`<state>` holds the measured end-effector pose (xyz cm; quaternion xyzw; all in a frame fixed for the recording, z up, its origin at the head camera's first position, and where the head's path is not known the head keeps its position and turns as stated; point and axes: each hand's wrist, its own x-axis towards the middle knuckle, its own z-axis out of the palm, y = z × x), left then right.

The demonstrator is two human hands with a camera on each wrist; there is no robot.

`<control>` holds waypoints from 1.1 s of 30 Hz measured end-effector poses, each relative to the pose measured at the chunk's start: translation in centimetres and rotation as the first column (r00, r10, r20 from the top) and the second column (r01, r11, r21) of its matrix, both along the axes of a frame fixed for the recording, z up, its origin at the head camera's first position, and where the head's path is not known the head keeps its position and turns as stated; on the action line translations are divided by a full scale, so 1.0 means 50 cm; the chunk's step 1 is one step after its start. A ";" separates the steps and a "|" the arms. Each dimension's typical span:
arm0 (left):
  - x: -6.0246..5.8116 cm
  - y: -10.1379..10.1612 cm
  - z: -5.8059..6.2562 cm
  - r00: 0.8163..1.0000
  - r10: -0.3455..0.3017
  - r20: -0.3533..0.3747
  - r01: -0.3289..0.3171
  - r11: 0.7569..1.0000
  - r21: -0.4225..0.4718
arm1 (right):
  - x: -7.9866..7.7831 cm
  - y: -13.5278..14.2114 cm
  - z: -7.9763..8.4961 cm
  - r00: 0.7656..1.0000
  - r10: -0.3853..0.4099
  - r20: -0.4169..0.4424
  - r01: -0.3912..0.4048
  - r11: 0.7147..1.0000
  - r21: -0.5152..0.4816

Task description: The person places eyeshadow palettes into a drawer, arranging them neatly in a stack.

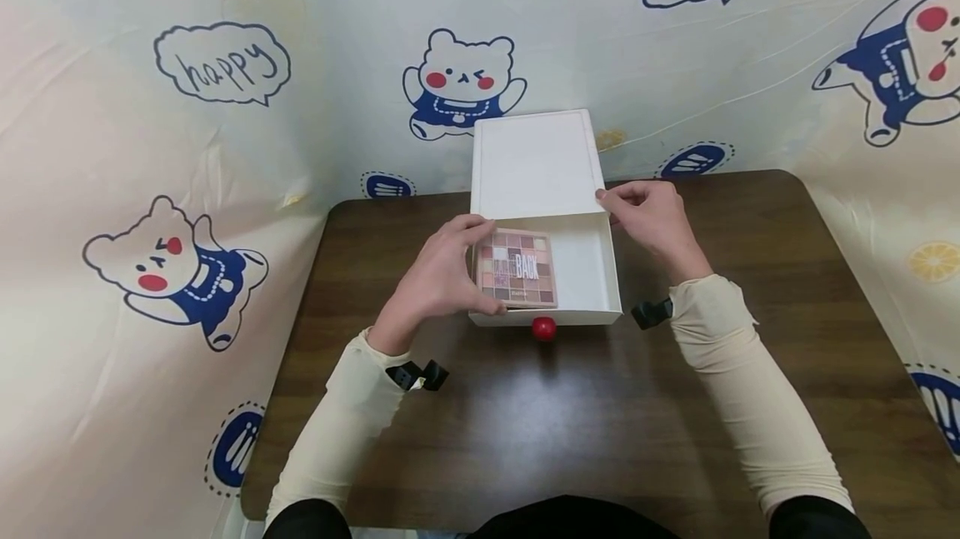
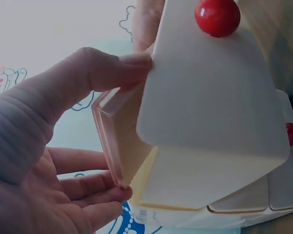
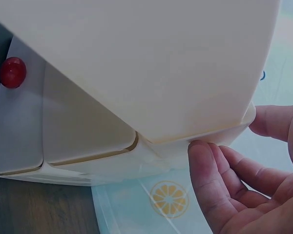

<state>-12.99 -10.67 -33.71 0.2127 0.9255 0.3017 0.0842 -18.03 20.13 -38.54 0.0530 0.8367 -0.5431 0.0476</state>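
A white drawer unit (image 1: 536, 164) stands at the back of the table, its top drawer (image 1: 585, 264) pulled out. Over the drawer's left part lies a square eyeshadow palette (image 1: 517, 268) with a grid of brown and pink shades. My left hand (image 1: 448, 268) grips its left side, thumb at the near edge and fingers at the far one. In the left wrist view the palette (image 2: 119, 141) tilts at the drawer's rim. My right hand (image 1: 652, 222) pinches the unit's right edge beside the open drawer. A red ball knob (image 1: 543, 328) marks the drawer front.
Lower drawers carry red knobs too, one knob (image 3: 12, 72) showing in the right wrist view. The brown wooden table (image 1: 525, 439) reaches back to a printed cloth (image 1: 337, 89) hanging behind the unit.
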 end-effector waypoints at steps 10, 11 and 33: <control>-0.012 -0.008 0.001 0.999 -0.042 0.019 0.042 0.999 -0.026 | -0.003 -0.005 0.000 1.000 0.001 0.004 -0.001 1.000 -0.001; -0.012 -0.009 0.001 0.999 -0.044 0.019 0.044 0.999 -0.024 | -0.003 -0.005 0.001 1.000 0.000 0.005 0.000 1.000 -0.002; 0.017 -0.091 -0.029 0.924 0.311 0.221 -0.382 0.771 0.510 | 0.001 -0.001 -0.003 1.000 -0.016 0.003 0.016 1.000 -0.020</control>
